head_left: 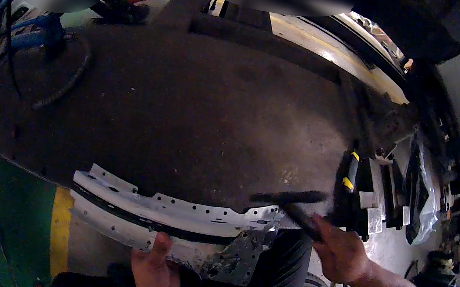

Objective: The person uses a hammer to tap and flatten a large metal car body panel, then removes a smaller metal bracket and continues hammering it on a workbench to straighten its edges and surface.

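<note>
Gripping a dark hammer (293, 202) by its handle, right hand (340, 252) is clenched at the near right, hammer head blurred just above the right end of a curved grey metal panel (169, 209). Panel lies along the near edge of the dark, rusty table (187, 105), partly overhanging it. Left hand (154, 275) grips the panel's near edge from below, thumb pressed up against the metal, fingers hidden beneath. Perforated bracket (237, 258) hangs from the panel's right end, between the hands. Black hose (65, 84) curls on the table's far left. Yellow-handled tools (350, 174) stand at the table's right.
</note>
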